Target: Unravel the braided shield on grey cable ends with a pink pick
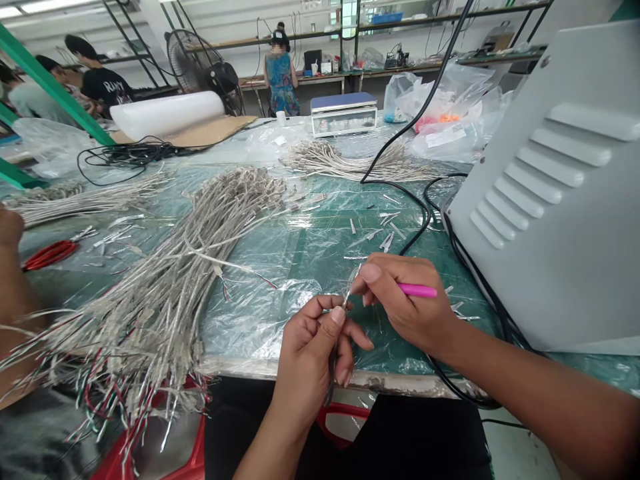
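My left hand (313,340) is closed, pinching a thin cable (330,380) between thumb and forefinger, and its lower part hangs below the palm. A stripped, shiny end rises from that grip toward my right hand (410,300). The right fingertips are pressed together at this end, while a pink-handled tool (419,290) is tucked in the same hand; its working tip is hidden. To the left lies a big bundle of clear-jacketed cables (215,227), with red, green, black and white wire ends hanging over the table edge. Foil scraps (387,240) lie beyond my right hand.
A grey vented machine (550,193) stands at right with black cords (425,213) beside it. More cable bundles (345,160), a blue-topped scale (344,115) and plastic bags (450,113) are behind. Another person's arm (15,300) is at left, near red-handled pliers (50,255).
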Motion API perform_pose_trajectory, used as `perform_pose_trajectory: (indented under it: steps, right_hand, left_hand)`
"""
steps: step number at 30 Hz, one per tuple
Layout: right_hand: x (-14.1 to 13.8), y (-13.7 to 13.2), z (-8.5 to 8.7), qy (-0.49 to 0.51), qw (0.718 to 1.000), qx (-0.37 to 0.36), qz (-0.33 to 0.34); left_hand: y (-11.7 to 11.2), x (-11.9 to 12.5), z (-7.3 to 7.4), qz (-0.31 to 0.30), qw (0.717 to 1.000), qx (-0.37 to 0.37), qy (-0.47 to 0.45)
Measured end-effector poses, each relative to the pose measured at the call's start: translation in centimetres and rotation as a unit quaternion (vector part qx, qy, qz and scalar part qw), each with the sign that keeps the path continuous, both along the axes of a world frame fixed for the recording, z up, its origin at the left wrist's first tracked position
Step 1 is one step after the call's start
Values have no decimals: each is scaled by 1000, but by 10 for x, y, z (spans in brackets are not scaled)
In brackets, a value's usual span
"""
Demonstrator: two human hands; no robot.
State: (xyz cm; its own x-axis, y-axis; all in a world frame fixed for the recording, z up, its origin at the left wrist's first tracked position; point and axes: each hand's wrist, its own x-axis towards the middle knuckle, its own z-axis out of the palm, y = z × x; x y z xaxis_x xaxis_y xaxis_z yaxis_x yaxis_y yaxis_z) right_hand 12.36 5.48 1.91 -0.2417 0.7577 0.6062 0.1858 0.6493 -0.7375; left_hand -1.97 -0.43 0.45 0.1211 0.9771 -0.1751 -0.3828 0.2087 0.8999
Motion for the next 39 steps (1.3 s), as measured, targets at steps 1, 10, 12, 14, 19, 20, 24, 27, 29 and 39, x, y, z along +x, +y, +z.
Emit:
perform_pose_trajectory:
  steps: [1,10,12,14,19,20,24,27,29,39]
  right_hand:
    - [0,0,1,-1,1000,-18,-20]
    - [4,-6,0,120,987,108,-3]
    - [4,-7,-1,89,989,113,29]
    - [4,-8,-1,57,990,115,56]
    - [3,-8,3,30,988,127,78]
    - [3,-8,3,25,989,124,79]
    - [3,-8,3,9,989,120,90]
    - [3,-8,1,9,989,116,94]
    - [3,-8,0,14,989,114,95]
    - [2,-8,1,18,988,122,91]
  left_hand:
    - [0,1,1,7,1000,-1,1]
    - [2,-2,-6,-6,999,21,-27]
    - [2,-3,-6,-5,999,29,-32]
    - [1,-3,-6,-5,999,35,-35]
    - [1,-2,-5,-7,999,32,-36]
    - [1,-2,-6,-7,999,34,-37]
    - [1,-3,-7,-11,999,33,-40]
    - [1,-3,-8,-16,998,27,-46]
    - [1,-3,-7,-14,998,27,-46]
    - [1,-3,-6,-17,998,32,-54]
